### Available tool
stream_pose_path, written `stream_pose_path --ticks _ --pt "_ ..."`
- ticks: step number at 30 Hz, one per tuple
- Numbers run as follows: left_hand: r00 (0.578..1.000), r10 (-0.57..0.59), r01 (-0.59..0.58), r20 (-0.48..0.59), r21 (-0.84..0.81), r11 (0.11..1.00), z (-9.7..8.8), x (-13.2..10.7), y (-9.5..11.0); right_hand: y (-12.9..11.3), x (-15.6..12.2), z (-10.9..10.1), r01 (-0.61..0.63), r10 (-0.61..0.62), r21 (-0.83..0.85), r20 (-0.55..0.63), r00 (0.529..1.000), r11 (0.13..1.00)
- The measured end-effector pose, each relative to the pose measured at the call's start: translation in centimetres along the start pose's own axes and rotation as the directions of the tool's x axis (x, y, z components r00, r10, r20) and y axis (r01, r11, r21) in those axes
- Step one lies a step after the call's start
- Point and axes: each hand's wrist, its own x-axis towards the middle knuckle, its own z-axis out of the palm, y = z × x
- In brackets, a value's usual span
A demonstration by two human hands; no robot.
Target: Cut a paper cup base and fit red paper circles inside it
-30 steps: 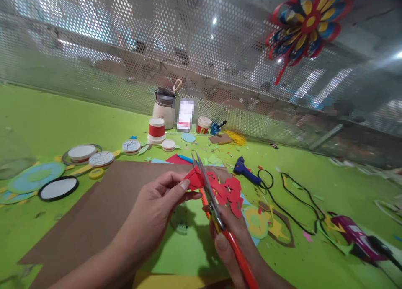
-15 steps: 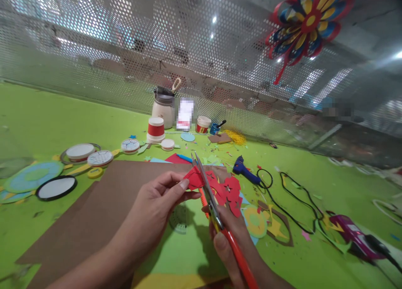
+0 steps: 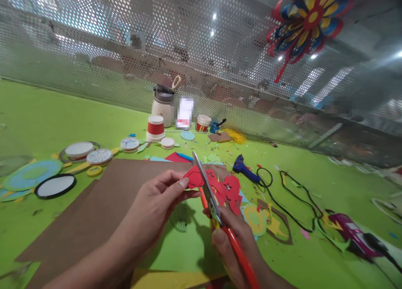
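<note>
Between thumb and fingers, my left hand pinches a small piece of red paper. My right hand is wrapped round scissors with red-orange handles. Their blades lie at the right edge of the red piece and look nearly closed. Just behind the blades rests more red paper with star-shaped cut-outs. Under my hands is a green sheet, and a clear protractor on it is partly hidden by my left hand. An orange tool shows behind the scissors.
Brown card lies at left beside lids and paper discs. A blue glue gun with a black cord sits at right, near a purple power box. A jug, phone and cups stand before the perforated screen.
The scissor blades have moved from slightly apart to nearly together at the edge of the red piece. My left hand keeps its pinch in almost the same place.
</note>
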Motion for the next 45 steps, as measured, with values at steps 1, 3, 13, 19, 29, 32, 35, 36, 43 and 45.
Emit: stream_pose_path --ticks 1,3,13,19,29,32,35,36,43,45 --pt "1.000 -0.007 0.007 0.008 -0.014 1.000 0.0 0.0 0.0 -0.1 0.0 -0.1 -0.018 0.018 0.012 0.003 1.000 1.000" --pt "1.000 -0.018 0.018 0.018 -0.036 0.999 0.1 0.2 0.0 -0.2 0.1 -0.3 -0.038 0.038 0.013 -0.007 0.999 0.999" --pt "0.984 -0.093 0.083 0.149 0.069 0.994 0.0 0.1 -0.5 -1.4 0.6 -1.5 -0.125 0.121 0.138 0.039 0.992 0.983" --pt "0.919 -0.269 0.189 0.289 0.278 0.942 0.4 -0.2 -0.8 -1.7 1.3 -1.8 -0.111 0.122 0.361 -0.008 0.992 0.926" --pt "0.870 -0.392 0.301 0.297 0.310 0.902 0.7 -0.4 -1.3 -1.0 1.8 -1.9 -0.055 0.087 0.392 -0.065 0.994 0.918" --pt "0.884 -0.359 0.288 0.300 0.255 0.923 0.7 -0.3 -1.7 -0.6 1.9 -1.7 -0.036 0.094 0.388 -0.130 0.987 0.921" --pt "0.894 -0.340 0.267 0.291 0.264 0.927 0.8 -0.3 -2.2 -0.3 2.0 -1.6 -0.027 0.080 0.371 -0.129 0.988 0.928" --pt "0.902 -0.333 0.255 0.276 0.281 0.925 0.8 -0.3 -2.4 -0.3 2.1 -1.6 -0.029 0.079 0.365 -0.122 0.989 0.930" --pt "0.952 -0.214 0.148 0.220 0.282 0.948 0.3 0.0 -2.4 -0.6 1.8 -1.5 -0.086 0.147 0.476 -0.094 0.985 0.875" --pt "0.965 -0.183 0.140 0.189 0.220 0.965 0.1 0.1 -2.1 -0.8 1.5 -1.4 -0.155 0.204 0.492 -0.047 0.978 0.857"
